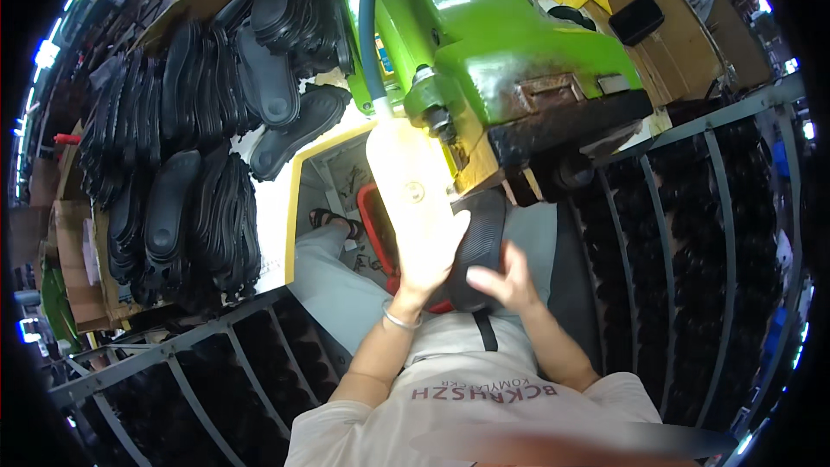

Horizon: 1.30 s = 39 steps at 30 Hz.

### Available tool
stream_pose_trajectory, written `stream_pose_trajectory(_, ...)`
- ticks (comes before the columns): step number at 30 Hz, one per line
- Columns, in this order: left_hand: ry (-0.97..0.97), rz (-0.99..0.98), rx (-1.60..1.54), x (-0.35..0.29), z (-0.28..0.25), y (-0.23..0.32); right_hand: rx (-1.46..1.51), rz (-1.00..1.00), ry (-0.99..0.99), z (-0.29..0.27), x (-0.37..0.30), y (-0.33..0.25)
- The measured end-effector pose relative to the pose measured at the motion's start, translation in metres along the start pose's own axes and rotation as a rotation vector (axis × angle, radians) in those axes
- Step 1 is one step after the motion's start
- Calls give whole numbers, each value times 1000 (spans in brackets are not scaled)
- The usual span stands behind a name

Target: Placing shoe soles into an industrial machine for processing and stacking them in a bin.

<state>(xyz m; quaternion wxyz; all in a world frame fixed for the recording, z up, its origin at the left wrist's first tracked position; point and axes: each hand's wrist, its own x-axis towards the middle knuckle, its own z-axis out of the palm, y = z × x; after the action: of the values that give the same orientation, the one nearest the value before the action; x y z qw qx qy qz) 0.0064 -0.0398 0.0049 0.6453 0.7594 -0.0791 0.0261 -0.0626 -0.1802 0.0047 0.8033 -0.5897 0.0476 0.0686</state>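
Presently both hands grip one black shoe sole (484,246) beneath the green machine (484,43). Left hand (430,251) is overexposed; right hand (506,281) pinches the sole's edge.

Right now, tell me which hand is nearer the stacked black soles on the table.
Left. The left hand lies closer to the stacked soles; the right hand is farther, across the held sole.
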Motion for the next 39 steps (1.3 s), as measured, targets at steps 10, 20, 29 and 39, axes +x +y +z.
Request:
stream_pose_trajectory(10, 18, -39, 36, -9, 11, 4, 90, -171, 398, -69, -22, -33)
stream_pose_trajectory(20, -95, 107, -162, 12, -41, 12, 108, -345, 222, -56, 63, -65)
stream_pose_trajectory(29, 71, -164, -307, -16, -105, -5, 6, -387, 67, 9, 70, -44)
stream_pose_trajectory(39, -233, -425, -90, -86, -7, -42, -80, -258, 80, -4, 80, -26)
